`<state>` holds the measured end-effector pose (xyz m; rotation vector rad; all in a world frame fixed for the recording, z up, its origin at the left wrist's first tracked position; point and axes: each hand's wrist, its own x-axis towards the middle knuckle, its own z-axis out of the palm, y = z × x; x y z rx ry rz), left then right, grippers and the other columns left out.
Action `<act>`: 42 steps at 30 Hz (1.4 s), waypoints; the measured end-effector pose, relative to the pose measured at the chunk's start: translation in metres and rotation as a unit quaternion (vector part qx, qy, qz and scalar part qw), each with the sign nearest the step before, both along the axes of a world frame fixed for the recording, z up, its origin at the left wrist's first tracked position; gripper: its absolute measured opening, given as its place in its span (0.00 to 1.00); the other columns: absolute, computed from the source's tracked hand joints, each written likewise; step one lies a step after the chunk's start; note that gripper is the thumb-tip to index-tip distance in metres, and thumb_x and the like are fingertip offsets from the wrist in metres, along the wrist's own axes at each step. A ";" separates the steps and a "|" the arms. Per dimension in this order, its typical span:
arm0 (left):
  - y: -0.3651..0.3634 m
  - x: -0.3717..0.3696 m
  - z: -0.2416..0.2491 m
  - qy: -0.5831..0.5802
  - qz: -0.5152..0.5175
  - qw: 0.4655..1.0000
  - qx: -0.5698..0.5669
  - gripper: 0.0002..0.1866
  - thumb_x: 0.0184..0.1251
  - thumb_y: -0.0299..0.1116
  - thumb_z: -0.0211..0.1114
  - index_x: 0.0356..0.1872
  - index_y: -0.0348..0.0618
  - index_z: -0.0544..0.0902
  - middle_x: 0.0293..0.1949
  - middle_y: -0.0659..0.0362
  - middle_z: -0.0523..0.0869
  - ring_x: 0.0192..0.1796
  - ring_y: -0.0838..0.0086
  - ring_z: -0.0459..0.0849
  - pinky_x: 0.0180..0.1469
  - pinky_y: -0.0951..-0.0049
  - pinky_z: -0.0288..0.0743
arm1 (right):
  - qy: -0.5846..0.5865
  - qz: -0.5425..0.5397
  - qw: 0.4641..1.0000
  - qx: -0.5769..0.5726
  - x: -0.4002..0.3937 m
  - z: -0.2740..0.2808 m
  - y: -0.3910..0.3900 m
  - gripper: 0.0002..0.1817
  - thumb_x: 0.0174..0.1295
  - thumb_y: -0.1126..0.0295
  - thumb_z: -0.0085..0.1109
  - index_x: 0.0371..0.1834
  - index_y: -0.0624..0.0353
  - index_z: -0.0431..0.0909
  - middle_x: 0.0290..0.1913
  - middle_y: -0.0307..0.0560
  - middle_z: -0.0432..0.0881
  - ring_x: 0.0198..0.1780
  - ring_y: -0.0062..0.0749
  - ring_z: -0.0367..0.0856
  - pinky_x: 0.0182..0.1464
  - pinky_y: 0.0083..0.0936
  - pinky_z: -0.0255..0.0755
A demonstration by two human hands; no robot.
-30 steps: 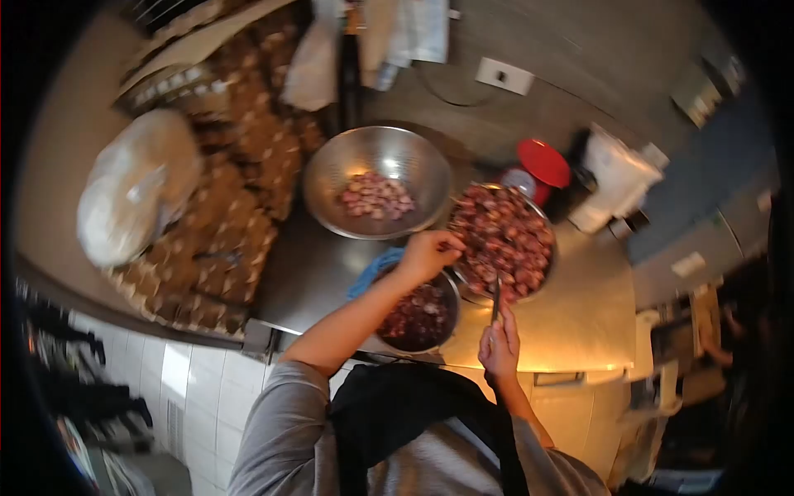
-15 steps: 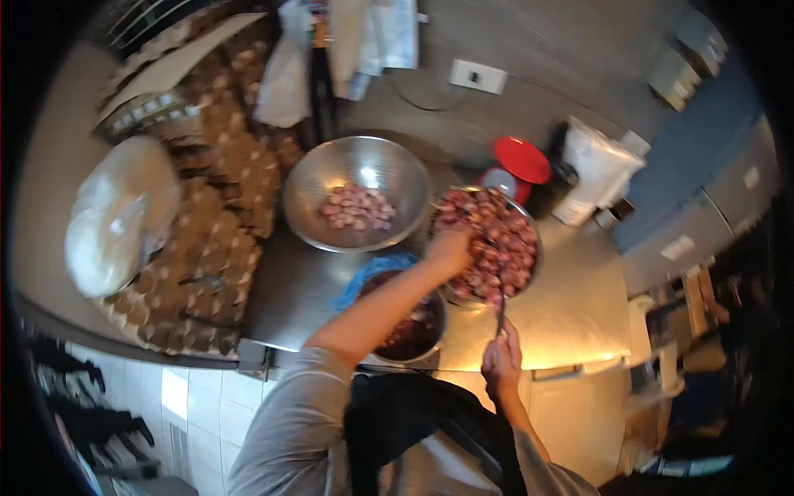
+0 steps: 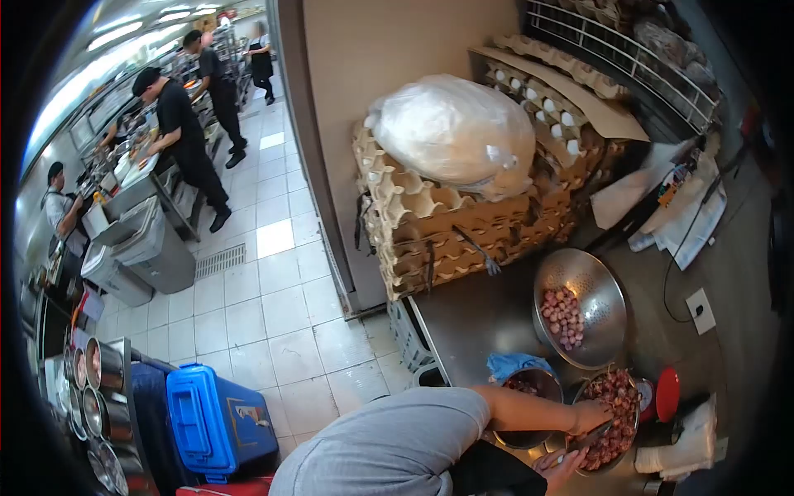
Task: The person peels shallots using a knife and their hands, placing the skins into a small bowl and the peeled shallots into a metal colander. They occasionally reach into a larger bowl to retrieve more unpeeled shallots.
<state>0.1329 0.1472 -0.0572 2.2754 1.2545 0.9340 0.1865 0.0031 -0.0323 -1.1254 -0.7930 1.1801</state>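
My left hand (image 3: 590,416) is over a metal bowl heaped with red shallots or small onions (image 3: 622,395), its fingers curled down at the pile; what they hold is too small to name. Close beside it, at the bowl's near edge, my right hand (image 3: 562,466) is closed on a knife (image 3: 592,435) whose dark blade points toward the left hand. A second bowl (image 3: 539,383), partly under my left forearm, holds more reddish pieces, with blue plastic (image 3: 514,365) at its rim. Paler peeled pieces (image 3: 562,318) lie in a perforated colander (image 3: 606,304).
Stacked egg trays (image 3: 488,240) carry a large plastic-wrapped bundle (image 3: 455,132). A red scale (image 3: 667,394) and a white bag (image 3: 691,438) stand beyond the shallots. A blue lidded bin (image 3: 219,422) is on the left. Several people work farther off, one at a counter (image 3: 178,124).
The view has swung left and tilted, bringing the floor, blue bin and other people into sight. Both hands remain at the shallot bowl, the right one still with the knife.
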 end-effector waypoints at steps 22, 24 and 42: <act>-0.013 -0.013 0.017 0.088 -0.027 0.989 -0.115 0.32 0.38 0.35 0.71 0.51 0.44 0.70 0.52 0.48 0.70 0.56 0.53 0.68 0.52 0.61 0.66 | -0.070 0.091 0.993 0.025 0.026 -0.001 0.006 0.29 0.64 0.54 0.45 0.64 0.57 0.53 0.33 0.45 0.64 0.25 0.24 0.61 0.25 0.18 0.59; -0.019 -0.015 0.021 0.063 0.001 0.993 -0.103 0.28 0.40 0.35 0.71 0.46 0.45 0.70 0.49 0.49 0.73 0.52 0.55 0.72 0.49 0.62 0.68 | 0.012 0.049 0.999 0.016 0.013 0.008 0.007 0.26 0.65 0.56 0.44 0.64 0.53 0.55 0.10 0.37 0.56 0.07 0.20 0.49 0.10 0.18 0.45; -0.043 -0.051 0.038 -0.383 0.059 0.901 -0.196 0.15 0.62 0.39 0.57 0.44 0.42 0.70 0.38 0.50 0.78 0.42 0.61 0.77 0.44 0.64 0.67 | -0.130 0.142 0.975 0.107 0.005 0.021 0.004 0.29 0.65 0.58 0.44 0.64 0.61 0.52 0.14 0.37 0.59 0.15 0.20 0.56 0.18 0.15 0.52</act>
